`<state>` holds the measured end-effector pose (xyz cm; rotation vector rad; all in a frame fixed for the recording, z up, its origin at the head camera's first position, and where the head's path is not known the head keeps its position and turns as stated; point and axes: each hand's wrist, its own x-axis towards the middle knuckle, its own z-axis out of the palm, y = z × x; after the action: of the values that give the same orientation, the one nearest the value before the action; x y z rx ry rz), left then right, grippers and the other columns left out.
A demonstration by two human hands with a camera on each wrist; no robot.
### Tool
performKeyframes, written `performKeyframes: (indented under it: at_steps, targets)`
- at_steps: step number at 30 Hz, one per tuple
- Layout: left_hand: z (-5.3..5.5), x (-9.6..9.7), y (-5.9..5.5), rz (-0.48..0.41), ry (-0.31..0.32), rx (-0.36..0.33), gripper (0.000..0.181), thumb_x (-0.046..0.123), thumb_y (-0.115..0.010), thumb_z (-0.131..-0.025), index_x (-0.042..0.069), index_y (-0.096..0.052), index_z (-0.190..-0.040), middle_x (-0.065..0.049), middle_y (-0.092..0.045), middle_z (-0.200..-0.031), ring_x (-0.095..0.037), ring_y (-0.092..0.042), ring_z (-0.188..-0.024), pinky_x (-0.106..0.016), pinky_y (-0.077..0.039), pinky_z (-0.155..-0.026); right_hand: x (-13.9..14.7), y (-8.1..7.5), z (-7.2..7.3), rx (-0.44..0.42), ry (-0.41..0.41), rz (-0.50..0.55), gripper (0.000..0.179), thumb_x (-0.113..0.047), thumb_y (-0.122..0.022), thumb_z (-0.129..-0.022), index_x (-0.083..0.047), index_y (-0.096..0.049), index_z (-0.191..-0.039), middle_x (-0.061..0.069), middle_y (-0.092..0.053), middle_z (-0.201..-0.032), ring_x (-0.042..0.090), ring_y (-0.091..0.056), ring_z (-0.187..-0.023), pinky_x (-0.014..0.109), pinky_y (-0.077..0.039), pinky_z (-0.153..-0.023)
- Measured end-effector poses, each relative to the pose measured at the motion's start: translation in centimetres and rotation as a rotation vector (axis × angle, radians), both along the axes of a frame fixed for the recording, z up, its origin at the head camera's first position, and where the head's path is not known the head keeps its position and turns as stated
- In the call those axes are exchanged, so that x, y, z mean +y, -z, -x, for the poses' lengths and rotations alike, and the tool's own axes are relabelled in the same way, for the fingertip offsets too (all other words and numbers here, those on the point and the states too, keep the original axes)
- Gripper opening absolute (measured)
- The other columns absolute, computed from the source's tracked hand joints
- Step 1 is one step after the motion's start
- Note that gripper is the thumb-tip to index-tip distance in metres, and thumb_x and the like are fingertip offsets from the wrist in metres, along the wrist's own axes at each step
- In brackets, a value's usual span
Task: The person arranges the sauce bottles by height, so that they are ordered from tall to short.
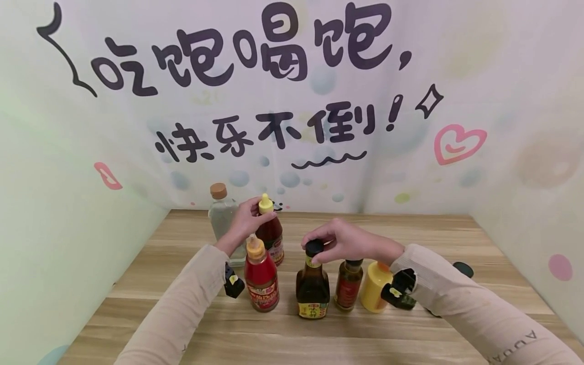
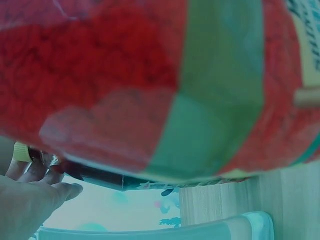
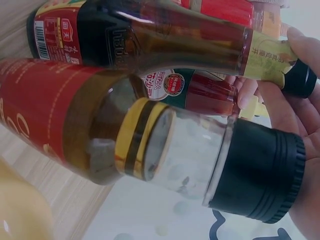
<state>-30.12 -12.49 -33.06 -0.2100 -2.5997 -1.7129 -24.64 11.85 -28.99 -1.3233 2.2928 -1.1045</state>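
My left hand (image 1: pixel 246 220) grips the neck of a dark red sauce bottle (image 1: pixel 271 234) with a yellow pointed cap, behind a red squeeze bottle (image 1: pixel 261 276) with an orange cap. In the left wrist view that squeeze bottle fills most of the picture, while the hand (image 2: pixel 37 197) shows at lower left. My right hand (image 1: pixel 351 241) pinches a soy sauce bottle (image 1: pixel 312 286) at its neck, just below the black cap. This bottle stands upright, with a yellow label facing me. The right wrist view shows fingers (image 3: pixel 272 97) around its neck.
A clear bottle (image 1: pixel 221 215) with a brown cap stands behind my left wrist. Right of the soy sauce bottle are a small red-labelled bottle (image 1: pixel 349 286) and a yellow bottle (image 1: pixel 375 289). A dark-capped item (image 1: pixel 464 268) is partly hidden by my right sleeve. A printed cloth hangs behind the wooden table (image 1: pixel 219 334).
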Motion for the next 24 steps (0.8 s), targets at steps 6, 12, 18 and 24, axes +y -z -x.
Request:
performKeyframes:
  at_steps: [6, 12, 18, 24]
  targets:
    - [-0.3, -0.3, -0.3, 0.026, 0.041, -0.018, 0.048, 0.018, -0.060, -0.085, 0.004, -0.043, -0.127, -0.016, -0.049, -0.123, -0.029, -0.045, -0.114, -0.043, -0.038, -0.092, 0.0, 0.1, -0.1, -0.006, 0.001, 0.002, 0.029, -0.011, -0.069, -0.076, -0.003, -0.063, -0.104, 0.009, -0.063, -0.099, 0.012, -0.059, -0.083, 0.024, -0.051, -0.068]
    - [-0.4, -0.8, -0.7, 0.025, 0.081, -0.033, 0.052, 0.021, -0.058, -0.086, 0.004, -0.038, -0.131, -0.017, -0.046, -0.127, -0.029, -0.042, -0.117, -0.043, -0.035, -0.095, 0.0, 0.2, 0.0, 0.006, -0.005, 0.008, 0.029, -0.011, -0.070, -0.076, -0.003, -0.063, -0.103, 0.008, -0.063, -0.098, 0.012, -0.058, -0.082, 0.024, -0.051, -0.067]
    - [-1.0, -1.6, -1.9, 0.033, 0.144, -0.049, 0.065, 0.025, -0.058, -0.086, 0.010, -0.022, -0.139, -0.016, -0.033, -0.137, -0.029, -0.032, -0.125, -0.044, -0.029, -0.099, -0.1, 0.3, 0.0, 0.013, -0.011, 0.018, 0.029, -0.011, -0.070, -0.076, -0.003, -0.063, -0.103, 0.009, -0.063, -0.098, 0.012, -0.059, -0.082, 0.025, -0.051, -0.067]
    - [-1.7, -2.6, -3.3, 0.054, 0.199, 0.012, 0.065, 0.026, -0.056, -0.087, 0.010, -0.022, -0.140, -0.015, -0.029, -0.140, -0.029, -0.027, -0.127, -0.044, -0.026, -0.100, 0.0, 0.3, 0.1, 0.013, -0.008, 0.017, 0.029, -0.011, -0.070, -0.076, -0.003, -0.063, -0.103, 0.007, -0.063, -0.098, 0.012, -0.058, -0.081, 0.025, -0.051, -0.067]
